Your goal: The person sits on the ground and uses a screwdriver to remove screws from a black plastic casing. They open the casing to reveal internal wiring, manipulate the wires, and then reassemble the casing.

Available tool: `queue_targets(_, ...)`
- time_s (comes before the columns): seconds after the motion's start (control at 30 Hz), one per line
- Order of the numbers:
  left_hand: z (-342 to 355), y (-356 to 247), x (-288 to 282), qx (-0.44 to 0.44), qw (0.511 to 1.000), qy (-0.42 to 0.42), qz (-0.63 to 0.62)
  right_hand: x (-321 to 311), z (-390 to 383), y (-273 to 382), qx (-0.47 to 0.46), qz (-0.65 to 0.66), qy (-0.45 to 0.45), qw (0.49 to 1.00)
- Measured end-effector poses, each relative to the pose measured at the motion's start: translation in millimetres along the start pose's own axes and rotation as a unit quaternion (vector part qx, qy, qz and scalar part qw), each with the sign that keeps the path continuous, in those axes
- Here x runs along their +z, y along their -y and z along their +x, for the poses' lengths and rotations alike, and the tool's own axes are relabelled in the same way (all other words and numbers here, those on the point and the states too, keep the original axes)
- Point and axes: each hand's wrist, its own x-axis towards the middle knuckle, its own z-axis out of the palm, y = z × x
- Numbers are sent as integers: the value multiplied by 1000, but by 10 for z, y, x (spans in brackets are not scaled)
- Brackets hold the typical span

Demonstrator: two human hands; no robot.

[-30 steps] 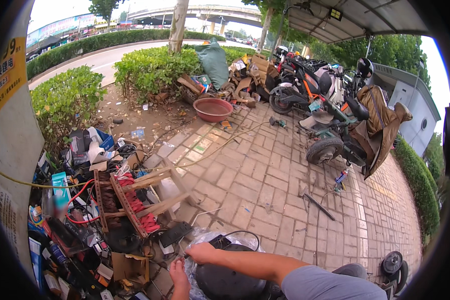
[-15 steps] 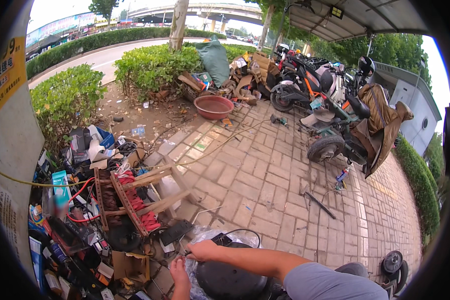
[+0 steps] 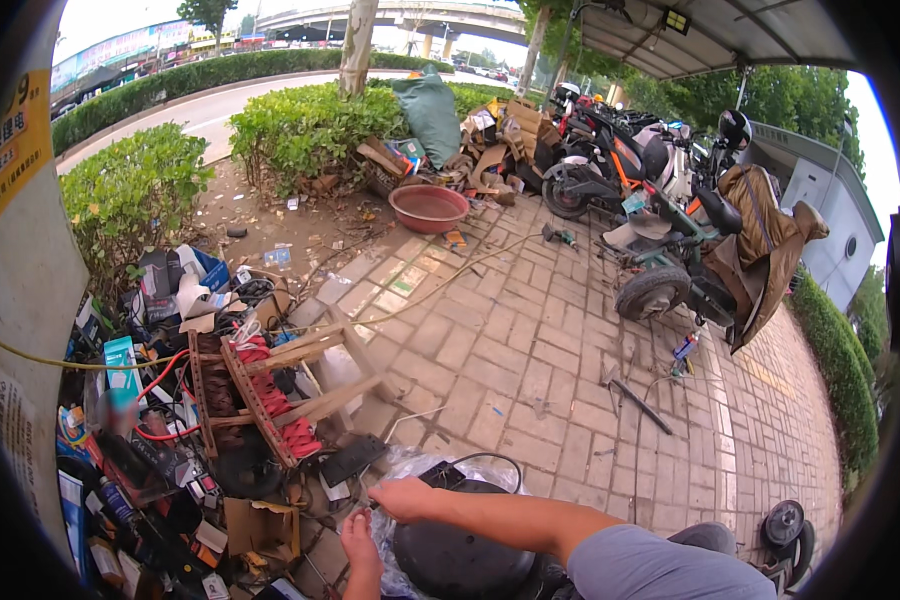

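Low in the view, my right hand (image 3: 398, 499) pinches something small and dark that I cannot make out, just above and left of a black rounded shell (image 3: 462, 557). My left hand (image 3: 359, 540) is below it with curled fingers, close to the same small thing; what it holds is too small to name. A small black box with a looping cable (image 3: 444, 474) sits on the shell's far side. Clear plastic wrap (image 3: 402, 465) lies beneath and around the shell.
A jumble of boxes and parts (image 3: 150, 510) and wooden frames (image 3: 305, 350) fill the left. A black bar (image 3: 642, 405), yellow hose (image 3: 425, 298) and red basin (image 3: 428, 208) lie on the paving. Scooters (image 3: 652, 295) stand right, and a wheeled tool (image 3: 783, 530) is lower right.
My right hand has shifted slightly to the left, still closed. The surroundings look the same.
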Motion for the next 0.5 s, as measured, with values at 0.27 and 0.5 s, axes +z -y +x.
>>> queue_targets(0.27, -21, -44, 53, -14, 1000, -19, 18, -24, 13, 11, -10, 2, 19, 1000)
queue_targets(0.5, -47, -75, 81, -18, 999, -16, 22, -49, 20, 46, 38, 27, 31, 998)
